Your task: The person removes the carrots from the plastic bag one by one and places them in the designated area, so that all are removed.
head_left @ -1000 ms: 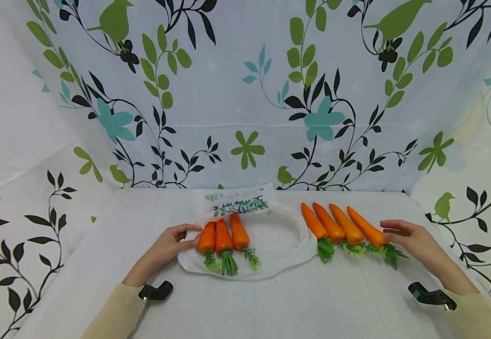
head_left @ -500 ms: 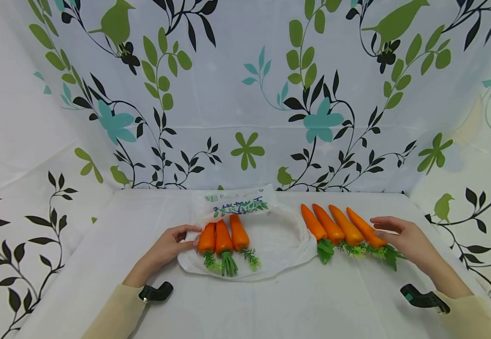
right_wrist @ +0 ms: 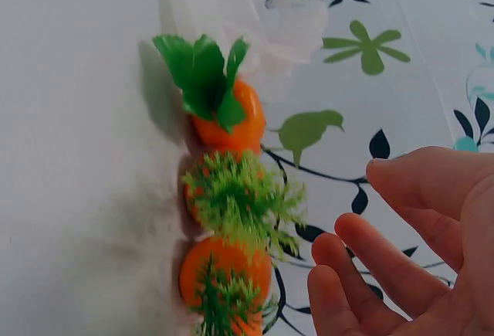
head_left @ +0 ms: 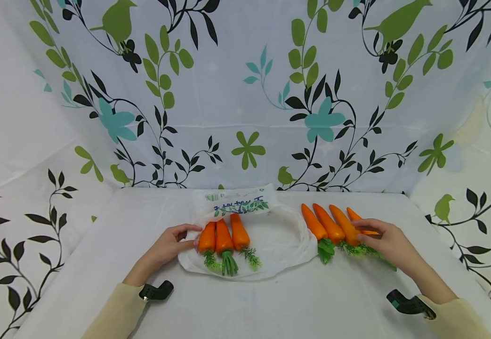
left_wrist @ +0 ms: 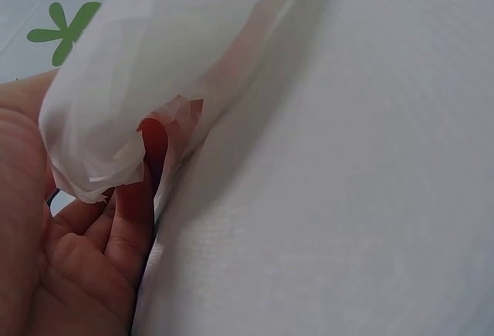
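A white plastic bag (head_left: 281, 245) with printed lettering lies on the table, three orange toy-like carrots (head_left: 239, 232) in its mouth, their green tops facing the person. My left hand (head_left: 170, 244) holds the bag's left edge; the left wrist view shows its fingers bent at the thin plastic (left_wrist: 154, 58). To the right of the bag, several more carrots (head_left: 313, 221) lie side by side, tips pointing away. My right hand (head_left: 391, 242) hovers over the right end of this row, fingers relaxed and apart, hiding much of the rightmost carrot (head_left: 354, 214). In the right wrist view, leafy tops (right_wrist: 202, 81) show beside its fingers (right_wrist: 390, 255).
White cloth covers the table (head_left: 245, 306). A curtain (head_left: 211, 94) printed with leaves, birds and flowers hangs behind and along both sides. A dark wrist camera (head_left: 157, 290) sits on the left wrist, another camera (head_left: 410, 302) on the right.
My right hand has moved left from beside the rightmost carrot to over it, its fingertips now near the neighbouring carrot. My left hand, the bag and the carrots have stayed in place.
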`<state>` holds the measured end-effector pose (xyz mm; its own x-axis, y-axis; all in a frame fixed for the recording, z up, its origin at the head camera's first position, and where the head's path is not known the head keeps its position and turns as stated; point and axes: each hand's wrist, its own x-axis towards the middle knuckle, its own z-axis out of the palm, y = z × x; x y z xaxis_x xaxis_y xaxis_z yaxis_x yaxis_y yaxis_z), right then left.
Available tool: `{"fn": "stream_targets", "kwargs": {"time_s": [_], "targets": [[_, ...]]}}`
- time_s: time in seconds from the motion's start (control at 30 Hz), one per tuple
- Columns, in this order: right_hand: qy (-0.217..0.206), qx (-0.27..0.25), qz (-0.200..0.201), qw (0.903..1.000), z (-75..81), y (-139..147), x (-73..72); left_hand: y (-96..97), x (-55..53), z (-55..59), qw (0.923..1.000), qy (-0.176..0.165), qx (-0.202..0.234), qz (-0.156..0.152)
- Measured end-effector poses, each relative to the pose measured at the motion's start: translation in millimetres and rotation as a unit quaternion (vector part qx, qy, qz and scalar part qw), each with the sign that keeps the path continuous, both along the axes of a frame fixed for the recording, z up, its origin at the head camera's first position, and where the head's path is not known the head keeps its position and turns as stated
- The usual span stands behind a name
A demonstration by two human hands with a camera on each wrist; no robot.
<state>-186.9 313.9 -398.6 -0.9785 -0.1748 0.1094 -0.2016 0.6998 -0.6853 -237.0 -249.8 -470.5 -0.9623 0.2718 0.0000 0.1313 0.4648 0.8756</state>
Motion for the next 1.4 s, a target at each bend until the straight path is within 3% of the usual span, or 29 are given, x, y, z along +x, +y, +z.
{"fn": "stream_targets", "kwargs": {"time_s": [0.1,0.33,0.67,0.87,1.4], "targets": [[0.002,0.002,0.006,1.0000,0.1,-10,0.8,-0.1,0.0,1.6,1.0000,-0.001,-0.004,0.002],[0.014,-0.047,0.057,0.9972,-3.5,-33,4.5,0.9,0.9,4.5,1.0000,-0.002,-0.008,-0.004],[0.021,-0.047,0.096,0.9941,-11.0,-71,3.9,0.9,-0.7,2.8,1.0000,0.000,-0.007,-0.005],[0.026,-0.057,0.117,0.9911,-6.6,-93,2.2,1.1,0.2,3.1,1.0000,-0.002,-0.005,-0.002],[0.012,-0.082,0.184,0.9794,-3.3,-144,-20.1,1.2,-1.5,0.3,0.9998,0.015,0.011,-0.009]]}}
